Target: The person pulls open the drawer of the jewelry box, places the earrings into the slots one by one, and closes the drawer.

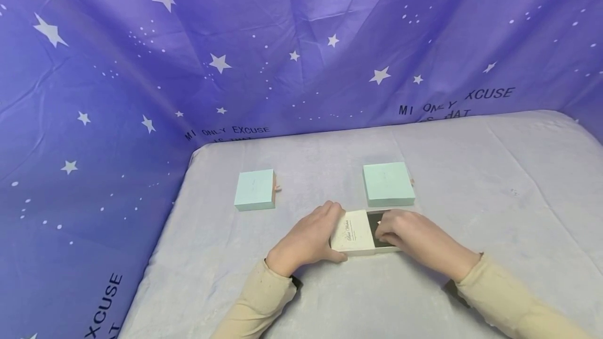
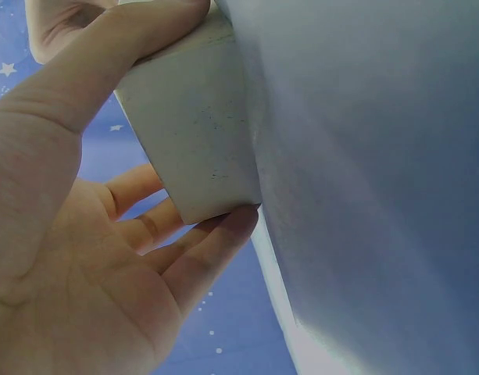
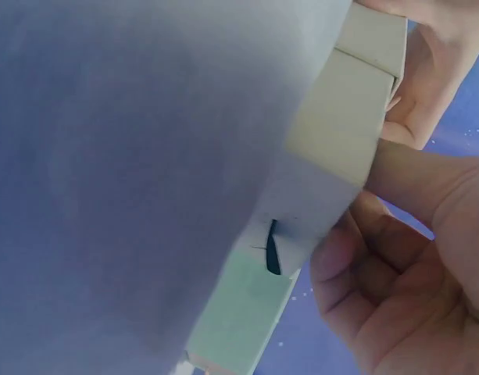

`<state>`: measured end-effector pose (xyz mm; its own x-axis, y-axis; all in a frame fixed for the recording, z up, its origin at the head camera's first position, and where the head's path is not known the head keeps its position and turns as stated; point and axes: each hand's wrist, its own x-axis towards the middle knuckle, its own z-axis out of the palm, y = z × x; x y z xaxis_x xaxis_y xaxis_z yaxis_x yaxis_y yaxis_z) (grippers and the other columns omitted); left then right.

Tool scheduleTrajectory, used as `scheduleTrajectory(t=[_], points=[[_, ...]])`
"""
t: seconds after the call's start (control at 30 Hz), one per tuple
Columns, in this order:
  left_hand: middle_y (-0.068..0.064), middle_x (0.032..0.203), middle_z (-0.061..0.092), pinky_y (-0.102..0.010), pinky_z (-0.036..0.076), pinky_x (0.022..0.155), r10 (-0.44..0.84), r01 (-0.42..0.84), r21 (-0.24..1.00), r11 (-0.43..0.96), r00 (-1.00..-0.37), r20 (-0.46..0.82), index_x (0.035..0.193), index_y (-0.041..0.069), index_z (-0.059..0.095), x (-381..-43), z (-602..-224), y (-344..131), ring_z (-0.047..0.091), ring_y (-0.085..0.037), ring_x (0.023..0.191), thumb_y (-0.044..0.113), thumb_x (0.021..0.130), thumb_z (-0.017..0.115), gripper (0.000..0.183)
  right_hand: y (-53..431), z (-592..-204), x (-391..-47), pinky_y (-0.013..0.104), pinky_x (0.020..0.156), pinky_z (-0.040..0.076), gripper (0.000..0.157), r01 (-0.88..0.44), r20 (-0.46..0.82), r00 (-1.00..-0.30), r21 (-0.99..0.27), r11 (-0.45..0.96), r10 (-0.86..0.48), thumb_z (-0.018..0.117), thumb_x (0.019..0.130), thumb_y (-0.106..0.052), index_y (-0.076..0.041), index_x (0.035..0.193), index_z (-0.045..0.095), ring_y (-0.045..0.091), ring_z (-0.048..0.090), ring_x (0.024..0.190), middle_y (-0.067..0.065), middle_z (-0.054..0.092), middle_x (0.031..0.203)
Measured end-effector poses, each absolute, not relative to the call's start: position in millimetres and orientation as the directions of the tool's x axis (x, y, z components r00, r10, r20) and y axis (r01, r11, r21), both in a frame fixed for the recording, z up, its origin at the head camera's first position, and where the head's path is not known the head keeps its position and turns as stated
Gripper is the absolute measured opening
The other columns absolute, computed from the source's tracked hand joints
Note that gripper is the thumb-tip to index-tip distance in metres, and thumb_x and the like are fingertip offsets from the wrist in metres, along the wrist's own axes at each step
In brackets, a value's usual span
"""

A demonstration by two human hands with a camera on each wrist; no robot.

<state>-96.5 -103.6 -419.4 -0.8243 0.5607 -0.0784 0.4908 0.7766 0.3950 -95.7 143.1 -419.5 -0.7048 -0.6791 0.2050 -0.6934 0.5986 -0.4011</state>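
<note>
A cream-white drawer box [image 1: 357,234] with printed lettering lies on the bed-like surface, its drawer [image 1: 387,249] pulled out to the right and showing a dark lining. My left hand [image 1: 311,234] grips the sleeve at its left end, thumb on the near side and fingers on the far side. In the left wrist view, that box [image 2: 184,129] sits between thumb and fingertips. My right hand [image 1: 412,234] has curled fingers inside the drawer; a tiny pinkish spot shows by the fingertips, too small to identify. A dark tab [image 3: 273,248] hangs on the drawer's end.
Two mint-green boxes stand behind: one [image 1: 256,189] at the left with a pinkish tab, another [image 1: 388,184] just behind the open drawer. Pale cloth [image 1: 202,276] covers the surface. A purple starry curtain [image 1: 292,82] hangs along the back and left.
</note>
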Motion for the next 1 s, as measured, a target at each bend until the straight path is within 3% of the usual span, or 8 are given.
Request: scheduleTrajectory(t=[0.53, 0.8, 1.0], points=[[0.006, 0.096, 0.046, -0.02, 0.041, 0.072, 0.566, 0.497, 0.398, 0.771, -0.821, -0.072, 0.115, 0.014, 0.046, -96, -419, -104, 0.044, -0.009, 0.083, 0.032, 0.066, 0.092, 0.069, 144, -421, -96, 0.023, 0.065, 0.047, 0.032, -0.669, 0.199, -0.719, -0.458, 0.585, -0.666, 0.075, 0.081, 0.002, -0.028, 0.074, 0.065, -0.001, 0.048, 0.073, -0.018, 0.054, 0.076], [0.006, 0.096, 0.046, -0.02, 0.041, 0.072, 0.56, 0.486, 0.402, 0.776, -0.824, -0.083, 0.115, 0.015, 0.046, -95, -418, -103, 0.045, -0.009, 0.083, 0.032, 0.066, 0.092, 0.069, 149, -412, -97, 0.03, 0.076, 0.055, 0.012, -0.631, 0.221, -0.762, -0.465, 0.621, -0.608, 0.074, 0.087, -0.011, -0.021, 0.093, 0.073, 0.002, 0.061, 0.084, -0.016, 0.065, 0.091], [0.006, 0.097, 0.046, -0.019, 0.042, 0.073, 0.562, 0.491, 0.398, 0.775, -0.823, -0.081, 0.115, 0.014, 0.046, -95, -418, -103, 0.045, -0.008, 0.084, 0.032, 0.065, 0.092, 0.07, 159, -406, -100, 0.026, 0.07, 0.054, 0.017, -0.556, 0.238, -0.821, -0.54, 0.632, -0.518, 0.073, 0.086, -0.005, -0.015, 0.101, 0.073, 0.001, 0.059, 0.079, -0.012, 0.067, 0.093]])
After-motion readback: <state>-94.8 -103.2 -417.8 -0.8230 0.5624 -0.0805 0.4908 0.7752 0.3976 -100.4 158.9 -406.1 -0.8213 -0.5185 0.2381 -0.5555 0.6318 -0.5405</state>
